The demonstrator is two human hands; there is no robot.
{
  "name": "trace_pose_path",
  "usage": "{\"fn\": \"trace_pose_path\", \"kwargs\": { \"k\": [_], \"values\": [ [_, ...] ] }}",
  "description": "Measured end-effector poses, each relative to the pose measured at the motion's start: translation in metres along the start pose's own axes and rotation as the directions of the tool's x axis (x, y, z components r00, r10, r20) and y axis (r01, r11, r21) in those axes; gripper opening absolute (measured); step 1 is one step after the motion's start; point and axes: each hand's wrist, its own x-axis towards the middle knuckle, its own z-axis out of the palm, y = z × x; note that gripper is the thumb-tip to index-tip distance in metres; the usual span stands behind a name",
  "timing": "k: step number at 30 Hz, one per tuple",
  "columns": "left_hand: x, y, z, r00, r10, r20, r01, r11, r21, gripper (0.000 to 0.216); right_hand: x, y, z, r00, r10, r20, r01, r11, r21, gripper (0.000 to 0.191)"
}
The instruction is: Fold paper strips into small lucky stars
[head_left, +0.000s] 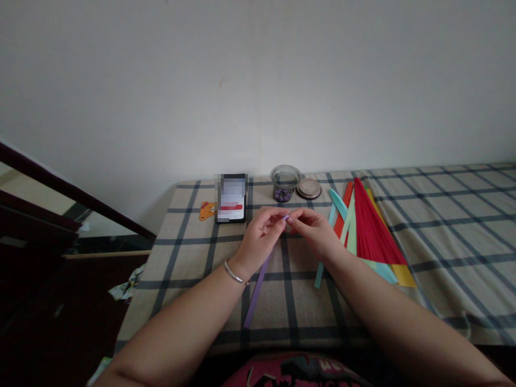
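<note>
My left hand (260,236) and my right hand (316,230) meet over the middle of the checked tablecloth (443,215). Both pinch the top end of a long purple paper strip (255,293), whose loose end trails down toward me across the cloth. A silver bangle (234,273) circles my left wrist. The fingers of both hands are closed together around the strip's end. A fan of coloured paper strips (371,231), red, teal, green, orange and yellow, lies just right of my right hand.
A phone (231,198) lies at the back of the table beside a small orange bear cutout (207,210). A clear jar (285,184) with purple bits inside stands next to its lid (308,188). The table's left edge drops to a dark floor.
</note>
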Motion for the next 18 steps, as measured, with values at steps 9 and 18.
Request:
{"fn": "trace_pose_path", "kwargs": {
  "k": [9, 18],
  "values": [
    [0.0011, -0.0002, -0.0012, 0.996, 0.088, -0.018, -0.085, 0.987, 0.139, 0.015, -0.0011, 0.0000, -0.0014, 0.999, 0.024, 0.020, -0.025, 0.999, 0.043, 0.024],
    [0.0035, -0.0064, -0.0033, 0.982, 0.188, -0.015, -0.185, 0.973, 0.135, 0.011, -0.0030, 0.0000, -0.0016, 0.974, 0.161, 0.161, -0.208, 0.918, 0.338, 0.021]
  ]
}}
